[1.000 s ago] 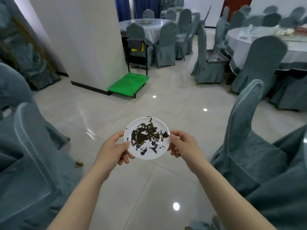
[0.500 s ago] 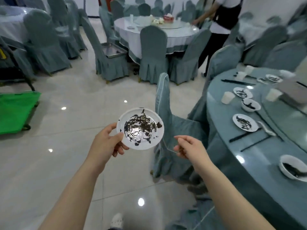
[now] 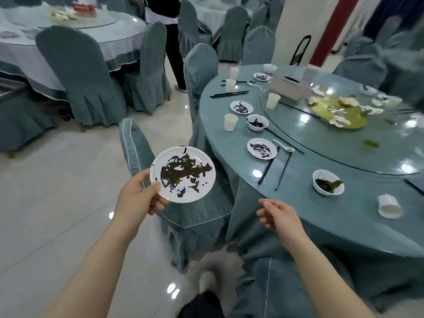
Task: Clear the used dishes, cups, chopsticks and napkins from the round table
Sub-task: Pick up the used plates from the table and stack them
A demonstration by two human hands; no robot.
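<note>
Head view shows my left hand (image 3: 137, 198) pinching the soiled plate (image 3: 182, 174) at centre frame, right hand (image 3: 278, 216) loosely spread and empty, so I'd keep it level while reaching right for the desk's (image 3: 298, 203) nearest plate (image 3: 262, 148).

even, bright indoor light from overhead. ceiling lamps mirror as small white spots on the glossy floor tiles (image 3: 68, 191) and as glare patches on the glass turntable (image 3: 390, 143). shadows soft, faint under chairs. wide-angle bending at frame edges; far tables curve. background top left and right corner smeared, blurred. shoe (image 3: 213, 271) at bottom out of focus.
</note>
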